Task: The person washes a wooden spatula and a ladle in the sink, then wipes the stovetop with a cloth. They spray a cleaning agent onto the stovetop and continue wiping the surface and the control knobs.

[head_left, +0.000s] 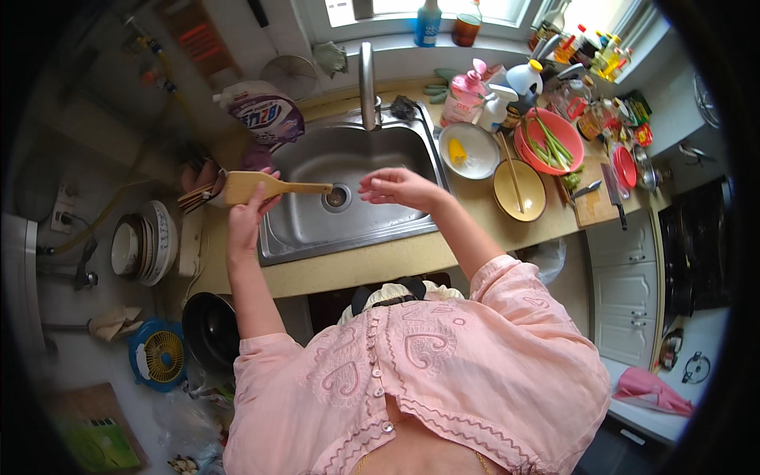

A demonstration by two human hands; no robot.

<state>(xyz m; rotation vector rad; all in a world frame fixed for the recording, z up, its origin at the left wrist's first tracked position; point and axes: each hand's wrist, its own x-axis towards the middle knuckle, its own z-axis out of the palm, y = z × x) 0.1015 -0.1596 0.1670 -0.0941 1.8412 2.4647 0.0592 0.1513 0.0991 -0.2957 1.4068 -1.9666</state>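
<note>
My left hand [248, 212] is closed on a wooden spatula [273, 188], gripping it by its broad blade. The spatula lies level over the left side of the steel sink [309, 170], its handle pointing right. Close to the handle's tip, but apart from it, my right hand [402, 188] hovers over the basin with its fingers loosely stretched and nothing in them. Below the handle's end shows the drain [338, 198]. The faucet [366, 87] rises behind the basin.
Right of the sink stand a white bowl [481, 162] with something yellow, a yellow bowl [507, 204] with chopsticks, and a pink basin [576, 146] of green stalks. A knife [614, 196] lies on a cutting board [594, 212]. A purple-white detergent bag [261, 115] sits at the back left.
</note>
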